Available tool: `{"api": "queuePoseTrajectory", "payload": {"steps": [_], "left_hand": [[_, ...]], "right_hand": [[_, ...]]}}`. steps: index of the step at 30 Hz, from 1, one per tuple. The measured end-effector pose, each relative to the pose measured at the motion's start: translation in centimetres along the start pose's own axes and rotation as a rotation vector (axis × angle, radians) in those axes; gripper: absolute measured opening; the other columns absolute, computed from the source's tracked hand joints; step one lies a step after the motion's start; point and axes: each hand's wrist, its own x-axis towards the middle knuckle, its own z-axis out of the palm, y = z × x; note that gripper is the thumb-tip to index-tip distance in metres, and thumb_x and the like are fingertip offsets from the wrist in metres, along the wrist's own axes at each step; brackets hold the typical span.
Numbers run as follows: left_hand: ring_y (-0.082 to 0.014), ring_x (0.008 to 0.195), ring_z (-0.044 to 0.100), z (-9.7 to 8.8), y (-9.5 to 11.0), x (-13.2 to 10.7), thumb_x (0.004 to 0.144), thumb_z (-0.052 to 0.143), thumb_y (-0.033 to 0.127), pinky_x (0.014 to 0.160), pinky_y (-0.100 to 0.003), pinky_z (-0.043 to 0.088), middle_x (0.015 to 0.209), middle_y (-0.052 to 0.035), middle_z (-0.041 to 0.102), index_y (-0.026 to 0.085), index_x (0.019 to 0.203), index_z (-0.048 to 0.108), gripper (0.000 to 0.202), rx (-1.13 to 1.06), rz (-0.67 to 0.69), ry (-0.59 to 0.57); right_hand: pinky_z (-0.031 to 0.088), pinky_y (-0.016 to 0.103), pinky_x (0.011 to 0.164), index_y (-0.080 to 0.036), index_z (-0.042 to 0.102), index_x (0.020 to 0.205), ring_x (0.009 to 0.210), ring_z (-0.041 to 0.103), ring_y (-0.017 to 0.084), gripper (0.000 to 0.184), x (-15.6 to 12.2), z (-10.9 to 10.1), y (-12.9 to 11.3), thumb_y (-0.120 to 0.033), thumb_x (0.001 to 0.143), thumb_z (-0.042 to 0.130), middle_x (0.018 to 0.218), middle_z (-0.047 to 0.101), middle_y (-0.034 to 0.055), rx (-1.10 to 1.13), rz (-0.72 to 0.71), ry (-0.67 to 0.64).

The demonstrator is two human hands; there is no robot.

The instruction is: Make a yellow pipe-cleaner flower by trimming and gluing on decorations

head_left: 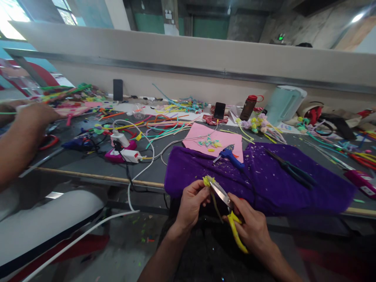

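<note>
Head view: L hand point(190, 201) pinches a small yellow fuzzy piece point(207, 180) btwn thumb and fingertips. The piece sticks out at 1 o'clock of the fingers, w/ a thin stem hanging toward 5 o'clock. R hand point(252, 227) is clenched round yellow-handled scissors point(225, 197), blades aimed at 10 o'clock, tips right by the piece; can't tell if touching. Purple cloth point(264, 176) lies at 12 o'clock of both hands, w/ blue glue gun point(232, 156) at 1 o'clock of the piece and dark pliers point(293, 170) at 3. Co-worker's hand point(35, 115) is far off at 9 o'clock.
</note>
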Motion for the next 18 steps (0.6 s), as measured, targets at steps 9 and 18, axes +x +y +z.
{"api": "queuePoseTrajectory", "payload": {"steps": [9, 18], "left_hand": [[-0.0041, 0.042, 0.044, -0.1, 0.1, 0.1, 0.065, 0.070, 0.030, 0.039, -0.014, 0.029, 0.052, 0.0031, 0.056, 0.015, 0.075, 0.065, 0.018, -0.003, -0.014, 0.020], [-0.0033, 0.044, 0.047, 0.2, 0.7, -0.2, 0.065, 0.069, 0.030, 0.038, -0.013, 0.029, 0.064, -0.0013, 0.063, 0.014, 0.073, 0.065, 0.018, -0.019, -0.054, -0.005]], "right_hand": [[0.052, 0.027, 0.070, -0.017, 0.038, 0.131, 0.089, 0.061, 0.020, 0.053, -0.3, 0.0, 0.8, -0.022, 0.080, 0.052, 0.103, 0.061, 0.0101, 0.000, 0.014, -0.040], [0.052, 0.023, 0.063, -0.020, 0.048, 0.120, 0.070, 0.062, 0.015, 0.047, 0.1, -1.6, -0.2, -0.031, 0.075, 0.058, 0.088, 0.064, 0.0043, 0.073, 0.147, 0.050]]}}
